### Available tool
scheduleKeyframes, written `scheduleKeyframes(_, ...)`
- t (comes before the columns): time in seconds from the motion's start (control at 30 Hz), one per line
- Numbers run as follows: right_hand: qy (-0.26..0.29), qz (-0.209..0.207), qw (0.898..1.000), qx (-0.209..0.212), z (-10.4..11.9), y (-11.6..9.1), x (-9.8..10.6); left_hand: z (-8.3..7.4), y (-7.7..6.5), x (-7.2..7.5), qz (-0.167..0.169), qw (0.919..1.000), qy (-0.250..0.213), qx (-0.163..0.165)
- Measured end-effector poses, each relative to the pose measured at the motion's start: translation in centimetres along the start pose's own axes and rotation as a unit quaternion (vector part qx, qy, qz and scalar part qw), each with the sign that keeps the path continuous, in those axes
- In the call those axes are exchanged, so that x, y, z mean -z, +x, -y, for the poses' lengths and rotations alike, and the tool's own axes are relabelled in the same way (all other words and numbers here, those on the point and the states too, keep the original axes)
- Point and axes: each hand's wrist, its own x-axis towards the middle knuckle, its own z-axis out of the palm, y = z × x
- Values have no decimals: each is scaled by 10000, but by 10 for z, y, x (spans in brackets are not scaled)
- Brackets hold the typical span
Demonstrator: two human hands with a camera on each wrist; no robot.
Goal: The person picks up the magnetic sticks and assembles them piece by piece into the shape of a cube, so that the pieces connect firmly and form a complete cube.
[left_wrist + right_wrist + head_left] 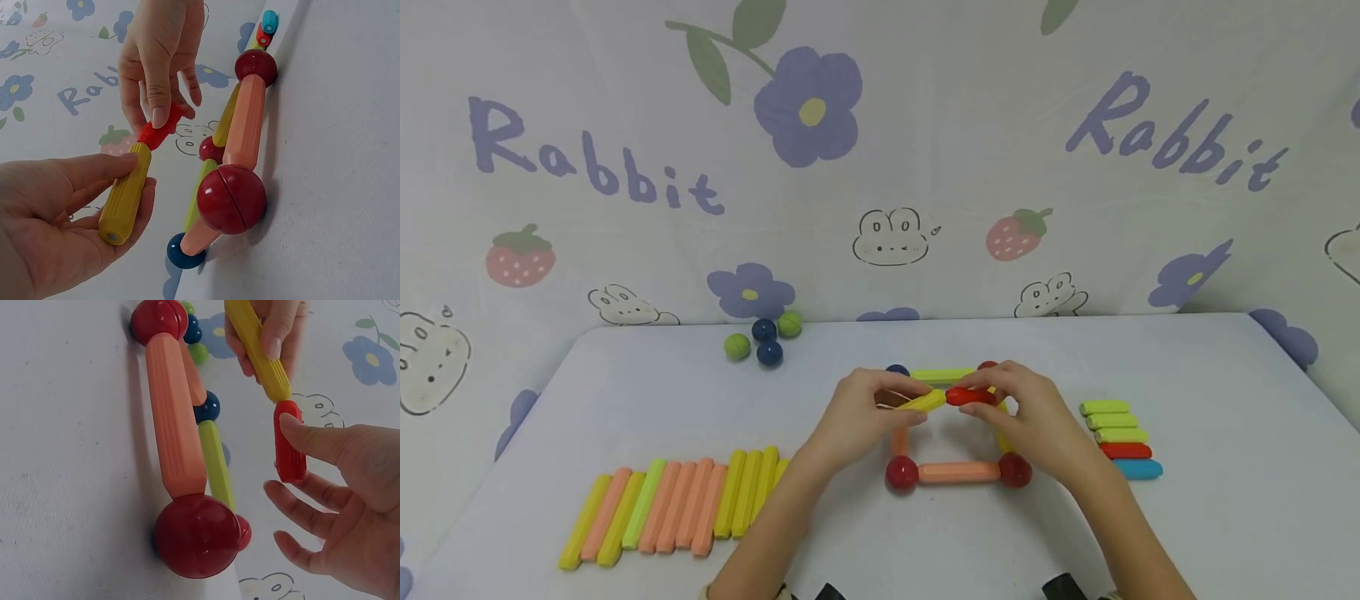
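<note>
My left hand (861, 421) pinches a yellow rod (125, 197) between thumb and fingers; a round metal-like dot shows in its near end. In my right hand (1026, 408) is a shorter red rod (289, 442), held by the thumb and fingers. The two rods meet end to end in the air. Below and behind them on the table lies a four-sided frame: red balls (902, 474) at the two front corners joined by a salmon rod (958, 473), a blue ball (207, 407) at back left, and a light green rod (942, 377) along the back.
A row of yellow, salmon and green rods (677, 507) lies at left, partly behind my left forearm. Short green, red and blue rods (1120, 422) are stacked at right. Two green and two blue balls (770, 353) sit at the back left, near the patterned cloth (925, 167).
</note>
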Motion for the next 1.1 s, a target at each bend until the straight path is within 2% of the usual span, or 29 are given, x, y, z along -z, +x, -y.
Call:
scheduleKeyframes(0.27,282,-43,9995,127,0,-1,-2,3,0,-1,141,9999,-1,-43)
scheduleKeyframes(0.5,665,-402,9969,-114,-2,0,-4,7,2,-4,138,9998,-159,28)
scheduleKeyframes(0.83,1916,-739,9770,-579,-4,2,-6,9,4,-14,49,9976,-641,261)
scheduleKeyframes(1.1,2098,-859,9720,-617,-4,2,-7,15,7,-23,-104,9958,-841,339)
